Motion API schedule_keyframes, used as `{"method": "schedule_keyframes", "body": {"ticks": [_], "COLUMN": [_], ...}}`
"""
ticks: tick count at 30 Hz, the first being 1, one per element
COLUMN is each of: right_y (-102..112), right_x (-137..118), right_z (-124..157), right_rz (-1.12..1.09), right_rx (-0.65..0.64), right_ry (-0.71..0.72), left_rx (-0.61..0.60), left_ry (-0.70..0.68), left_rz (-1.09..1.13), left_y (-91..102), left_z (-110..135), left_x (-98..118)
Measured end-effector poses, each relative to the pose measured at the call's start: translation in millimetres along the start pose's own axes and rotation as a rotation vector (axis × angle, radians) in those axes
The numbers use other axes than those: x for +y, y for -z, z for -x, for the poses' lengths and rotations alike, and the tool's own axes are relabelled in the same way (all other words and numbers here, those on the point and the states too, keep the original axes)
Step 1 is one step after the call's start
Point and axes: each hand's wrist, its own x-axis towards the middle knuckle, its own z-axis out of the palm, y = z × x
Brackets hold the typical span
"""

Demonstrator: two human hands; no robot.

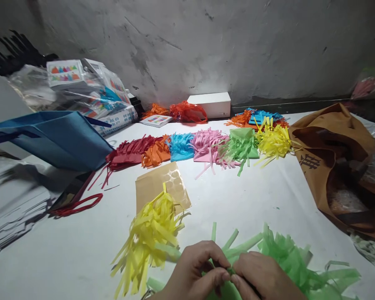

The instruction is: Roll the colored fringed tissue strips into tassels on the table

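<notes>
A green tissue-paper tassel [287,250] with cut fringes spreads over the near table on both sides of my hands. My left hand [200,268] pinches its twisted middle between thumb and fingers. Right beside it, my right hand [259,273] grips the same green paper, the fingertips of both hands nearly touching. The exact fold between them is partly hidden by the fingers. To the left lies a yellow tassel [153,233], its twisted top resting on a brown paper sheet [146,187] that has a clear sheet of round adhesive dots [175,179].
Fringed paper bundles run across the table: dark red [128,152], orange [156,152], blue [181,146], pink [209,146], green [242,143], yellow [274,139]. A blue bag [56,137] stands left, a brown bag [318,158] right. A white box [209,105] sits by the wall.
</notes>
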Motion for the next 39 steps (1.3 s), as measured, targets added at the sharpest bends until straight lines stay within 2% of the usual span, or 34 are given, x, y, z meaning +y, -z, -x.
{"method": "schedule_keyframes", "body": {"ticks": [4,8,15,19,22,25,27,30,32,36,39], "right_y": [4,11,14,15,15,12,9,6,6,17,27], "right_x": [2,4,0,-1,-1,-2,-4,-7,-9,-12,-15], "right_z": [-1,0,-2,-5,-5,-6,-7,-8,-9,-12,-15], "right_rz": [-0.022,-0.198,-0.218,-0.233,-0.174,-0.09,0.023,0.258,0.34,0.252,0.154], "right_rx": [-0.006,-0.005,0.107,0.104,0.133,0.181,0.213,0.239,0.23,0.177,0.062], "right_ry": [0.042,-0.057,-0.071,-0.089,-0.057,-0.014,0.049,0.209,0.271,0.212,0.168], "left_rx": [-0.01,0.017,0.039,0.012,0.035,0.067,0.062,0.032,0.041,0.086,0.127], "left_ry": [0.127,0.178,0.094,0.051,-0.06,-0.273,-0.407,-0.518,-0.559,-0.635,-0.656], "left_rz": [0.151,0.231,0.145,0.059,-0.223,-0.59,-0.74,-0.864,-0.95,-1.046,-1.002], "left_y": [-2.6,-4.1,-4.9,-0.8,2.3,3.4,2.8,0.9,-0.1,-0.7,-3.7], "left_z": [-1,-2,-3,-4,-3,-3,-3,-3,-1,4,7], "left_x": [-4,-6,-2,7,14,17,15,12,14,26,36]}}
